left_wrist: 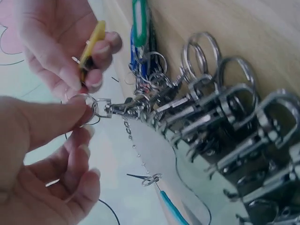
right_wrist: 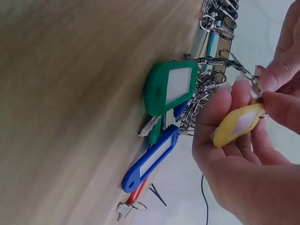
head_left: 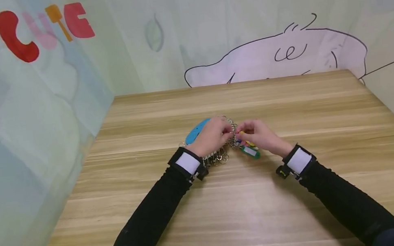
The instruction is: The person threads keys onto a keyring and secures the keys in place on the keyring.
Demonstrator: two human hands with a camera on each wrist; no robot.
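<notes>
Yellow key tag (right_wrist: 238,126): likely light, stiff, slick plastic; best pinched across flat body. Held in right hand's (head_left: 259,135) fingers, above surface (head_left: 227,217). Left hand (head_left: 210,135) pinches metal ring (left_wrist: 96,110) nearby; metal clasps (left_wrist: 269,132) beyond.

Bright metal and smooth plastic against matt cloth and wood grain.
The metal clasps (left_wrist: 201,123) look polished and silvery, with hard highlights along their edges. The yellow key tag (right_wrist: 238,124), green key tag (right_wrist: 161,89) and blue key tag (right_wrist: 151,160) are smooth plastic with a soft sheen; the green one's white insert (right_wrist: 179,86) is dull, like paper. The blue oval piece (head_left: 195,133) seems to be plastic too, though it shows too small and partly covered to be sure. Pale wood grain runs across the smooth, faintly satin worktop (head_left: 210,203). The black sleeve (head_left: 154,210) is matt, slightly rough-edged cloth, and the backdrop (head_left: 128,45) resembles thin, creased fabric.
</notes>
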